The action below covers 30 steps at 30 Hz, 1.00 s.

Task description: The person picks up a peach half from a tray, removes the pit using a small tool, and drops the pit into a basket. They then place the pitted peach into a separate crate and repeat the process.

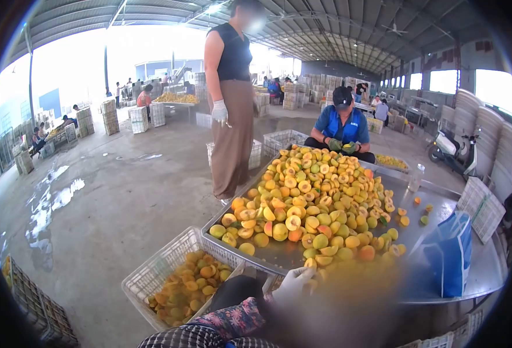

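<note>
My left hand (293, 282), in a white glove below a floral sleeve (231, 319), is at the near edge of the metal table (436, 223). Its fingers are bent together beside the nearest fruit; what they hold, if anything, is partly hidden. Right in front of it spreads a big heap of yellow peaches (302, 203), many cut into halves. A brownish blur covers the lower right, and my right hand cannot be made out there.
A white plastic crate (151, 272) of peach halves stands at lower left, dark crates (41, 310) further left. A blue bag (450, 255) and a bottle (416, 177) are on the table. One person (343, 124) sits opposite; another (231, 98) stands at left.
</note>
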Each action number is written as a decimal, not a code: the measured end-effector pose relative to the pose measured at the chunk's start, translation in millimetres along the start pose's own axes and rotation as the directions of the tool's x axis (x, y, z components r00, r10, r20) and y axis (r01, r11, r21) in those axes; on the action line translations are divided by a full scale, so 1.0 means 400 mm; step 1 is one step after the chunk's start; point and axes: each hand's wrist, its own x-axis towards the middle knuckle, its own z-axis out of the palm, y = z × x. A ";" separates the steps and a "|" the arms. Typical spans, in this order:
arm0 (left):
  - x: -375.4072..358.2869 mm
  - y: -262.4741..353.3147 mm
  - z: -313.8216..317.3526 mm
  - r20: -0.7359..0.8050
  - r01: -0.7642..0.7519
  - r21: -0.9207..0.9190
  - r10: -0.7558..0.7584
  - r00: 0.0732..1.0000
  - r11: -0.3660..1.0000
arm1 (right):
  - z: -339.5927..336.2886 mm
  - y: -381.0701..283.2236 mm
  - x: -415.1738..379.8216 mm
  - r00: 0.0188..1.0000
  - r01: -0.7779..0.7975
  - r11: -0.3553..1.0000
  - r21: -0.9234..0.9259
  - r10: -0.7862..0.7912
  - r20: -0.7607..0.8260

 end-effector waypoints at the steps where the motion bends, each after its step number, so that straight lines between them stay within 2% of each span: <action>1: 0.008 0.008 -0.010 0.039 0.074 0.036 -0.076 0.996 0.997 | -0.003 -0.009 -0.003 0.985 0.170 0.970 -0.175 -0.172 0.003; 2: 0.018 0.010 -0.030 0.072 0.149 0.072 -0.154 0.985 0.986 | -0.004 -0.001 -0.010 0.990 0.143 0.961 -0.237 -0.135 0.051; 3: 0.020 0.010 -0.042 0.102 0.224 0.109 -0.235 0.967 0.968 | 0.006 -0.003 -0.017 0.996 -0.064 0.998 -0.022 0.065 0.054; 4: 0.013 0.011 -0.043 0.149 0.233 0.110 -0.248 0.957 0.966 | 0.019 -0.033 -0.025 0.961 -0.272 0.944 0.189 0.258 0.096; 5: 0.012 0.019 -0.044 0.199 0.236 0.111 -0.254 0.946 0.965 | 0.023 -0.062 -0.027 0.890 -0.456 0.808 0.374 0.421 0.176; 7: 0.005 0.027 -0.043 0.297 0.244 0.112 -0.267 0.917 0.963 | 0.018 -0.109 -0.041 0.838 -0.535 0.573 0.621 0.456 0.301; 8: 0.004 0.020 -0.038 0.253 0.243 0.089 -0.258 0.932 0.966 | 0.019 -0.118 -0.046 0.811 -0.560 0.422 0.713 0.454 0.368; 11: -0.002 0.002 -0.021 0.162 0.251 0.041 -0.254 0.953 0.967 | 0.007 -0.091 -0.050 0.796 -0.579 0.153 0.801 0.316 0.515; 12: -0.004 0.004 -0.019 0.164 0.264 0.041 -0.268 0.949 0.964 | 0.008 -0.077 -0.052 0.801 -0.578 0.134 0.805 0.284 0.528; 13: -0.005 0.004 -0.016 0.166 0.278 0.040 -0.281 0.945 0.960 | 0.014 -0.087 -0.053 0.803 -0.570 0.260 0.780 0.377 0.461; 15: 0.001 -0.014 -0.006 0.035 0.288 0.033 -0.289 0.957 0.957 | 0.032 -0.113 -0.053 0.799 -0.564 0.488 0.666 0.527 0.290; 16: -0.005 -0.010 0.005 -0.034 0.291 0.026 -0.290 0.956 0.956 | 0.032 -0.104 -0.055 0.794 -0.570 0.459 0.682 0.520 0.314; 19: -0.026 0.034 0.016 0.043 0.199 0.389 -0.234 0.971 0.899 | 0.019 -0.074 -0.060 0.782 -0.590 0.330 0.737 0.459 0.421; 20: -0.017 0.020 0.000 0.096 0.103 0.484 -0.169 0.981 0.869 | 0.011 -0.076 -0.066 0.775 -0.603 0.259 0.755 0.413 0.478; 22: -0.051 0.072 0.036 0.061 0.027 0.770 -0.116 0.991 0.638 | 0.002 -0.044 -0.081 0.773 -0.611 0.139 0.779 0.316 0.550; 23: -0.069 0.110 0.054 0.054 0.000 0.873 -0.097 0.994 0.488 | 0.002 -0.035 -0.081 0.762 -0.625 0.169 0.763 0.343 0.549; 24: -0.064 0.113 0.034 0.206 -0.218 0.961 0.086 0.975 0.171 | 0.000 -0.035 -0.085 0.749 -0.636 0.184 0.749 0.379 0.543; 25: -0.076 0.115 0.026 0.245 -0.307 0.939 0.325 0.913 0.155 | -0.004 -0.040 -0.101 0.733 -0.645 0.185 0.741 0.425 0.532; 26: -0.082 0.155 0.013 0.251 -0.276 0.961 0.354 0.901 0.022 | -0.007 -0.067 -0.108 0.719 -0.639 0.274 0.719 0.545 0.431; 27: -0.084 0.168 -0.023 0.268 -0.279 0.959 0.457 0.848 -0.044 | -0.009 -0.053 -0.117 0.716 -0.649 0.358 0.671 0.587 0.379; 28: -0.083 0.173 -0.075 0.117 -0.190 0.974 0.448 0.886 0.120 | -0.012 -0.039 -0.127 0.709 -0.663 0.434 0.609 0.626 0.326; 29: -0.079 0.168 -0.143 -0.005 -0.175 0.905 0.422 0.906 0.387 | -0.009 -0.018 -0.123 0.742 -0.656 0.529 0.539 0.581 0.333; 30: -0.067 0.165 -0.212 -0.250 -0.067 0.288 0.143 0.958 0.955 | -0.002 -0.006 -0.127 0.718 -0.676 0.554 0.486 0.642 0.267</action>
